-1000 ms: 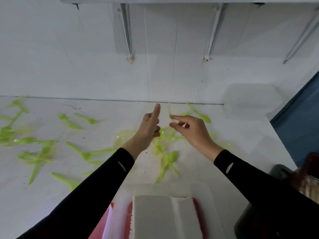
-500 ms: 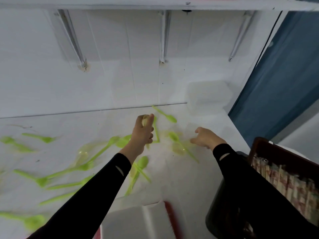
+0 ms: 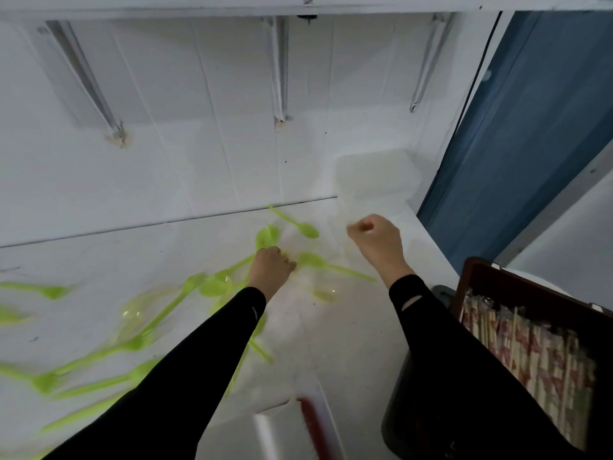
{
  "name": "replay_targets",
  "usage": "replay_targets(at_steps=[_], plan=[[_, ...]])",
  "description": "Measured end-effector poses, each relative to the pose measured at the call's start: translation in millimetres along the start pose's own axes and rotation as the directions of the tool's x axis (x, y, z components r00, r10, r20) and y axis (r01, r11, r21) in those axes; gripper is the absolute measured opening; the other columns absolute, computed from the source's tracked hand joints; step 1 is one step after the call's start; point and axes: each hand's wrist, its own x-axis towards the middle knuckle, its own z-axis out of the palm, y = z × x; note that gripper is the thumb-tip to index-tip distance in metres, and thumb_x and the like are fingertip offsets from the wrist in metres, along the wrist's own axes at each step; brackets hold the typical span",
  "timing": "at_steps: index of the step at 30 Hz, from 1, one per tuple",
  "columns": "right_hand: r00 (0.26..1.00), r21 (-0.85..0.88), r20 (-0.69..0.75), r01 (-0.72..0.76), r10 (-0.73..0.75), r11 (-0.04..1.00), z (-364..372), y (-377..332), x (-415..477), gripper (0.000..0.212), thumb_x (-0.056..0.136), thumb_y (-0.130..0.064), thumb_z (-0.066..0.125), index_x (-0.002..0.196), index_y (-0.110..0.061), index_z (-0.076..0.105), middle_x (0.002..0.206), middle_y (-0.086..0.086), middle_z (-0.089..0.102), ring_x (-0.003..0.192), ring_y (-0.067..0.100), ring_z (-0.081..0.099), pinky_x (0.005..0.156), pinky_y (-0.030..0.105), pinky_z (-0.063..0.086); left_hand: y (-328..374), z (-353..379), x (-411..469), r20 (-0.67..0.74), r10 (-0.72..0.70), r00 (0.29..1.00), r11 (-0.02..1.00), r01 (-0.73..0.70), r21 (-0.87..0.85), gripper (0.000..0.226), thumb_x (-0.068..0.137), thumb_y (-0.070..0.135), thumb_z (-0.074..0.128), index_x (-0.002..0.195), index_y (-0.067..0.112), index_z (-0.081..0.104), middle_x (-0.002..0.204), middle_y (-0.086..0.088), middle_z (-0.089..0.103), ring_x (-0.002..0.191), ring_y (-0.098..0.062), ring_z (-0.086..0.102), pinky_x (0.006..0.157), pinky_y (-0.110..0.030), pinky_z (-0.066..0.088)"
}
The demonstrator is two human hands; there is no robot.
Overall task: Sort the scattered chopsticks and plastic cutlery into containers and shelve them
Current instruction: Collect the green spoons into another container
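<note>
Green plastic spoons and forks [image 3: 99, 353] lie scattered over the white table [image 3: 348, 343], with a few clear pieces [image 3: 326, 293] among them. My left hand [image 3: 270, 267] is curled down on the pile and grips green spoons [image 3: 267, 235] whose bowls stick out above its fingers. More green spoons [image 3: 308, 230] lie just beyond it. My right hand [image 3: 376, 240] hovers to the right as a closed fist with nothing visible in it, in front of a translucent container [image 3: 374, 174] at the table's back right corner.
A brown box of paper-wrapped chopsticks [image 3: 530, 343] stands at the right on a dark bin [image 3: 408, 410]. A white container with a red edge [image 3: 298, 426] sits at the near table edge. Shelf brackets [image 3: 280, 78] run down the wall, and a blue panel [image 3: 530, 127] is at the right.
The view swung right, bringing the chopstick box in. My left hand dropped from mid-air onto the spoon pile. My right hand let go of a green piece, touched the table, then rose as a fist.
</note>
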Motion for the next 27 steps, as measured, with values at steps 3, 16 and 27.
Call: replay_targets(at_steps=[3,16,27], plan=[[0.992,0.315,-0.094,0.109,-0.083,0.943,-4,-12,-3,0.015,0.086,-0.018,0.065,0.085,-0.015,0.050,0.080,-0.005,0.059,0.074,0.010,0.057,0.065,0.016,0.041,1,-5,1,-0.036,0.024,0.999,0.999,-0.026,-0.044,0.026,0.092,0.024,0.065,0.105,0.001,0.062,0.098,-0.015,0.062,0.104,-0.035,0.060,0.074,-0.025,0.036],[0.761,-0.457,0.575,-0.006,0.300,0.889,30,-4,-18,0.037,0.082,-0.020,0.078,0.108,0.002,0.064,0.091,0.011,0.058,0.073,0.025,0.056,0.056,0.026,0.046,-12,-72,-32,-0.306,-0.116,0.945,0.554,-0.194,-0.809,0.019,0.098,0.003,0.050,0.095,0.018,0.062,0.105,0.000,0.066,0.100,-0.015,0.064,0.086,-0.030,0.056],[0.791,-0.508,0.551,0.065,0.265,0.859,48,-3,-35,0.027,0.082,0.001,0.064,0.109,0.004,0.059,0.085,0.020,0.070,0.071,0.029,0.069,0.075,0.039,0.059,-17,-88,-64,-0.353,-0.204,0.913,0.398,-0.252,-0.882,0.015,0.099,0.006,0.044,0.106,0.013,0.054,0.083,-0.005,0.065,0.074,-0.019,0.060,0.071,-0.031,0.055]])
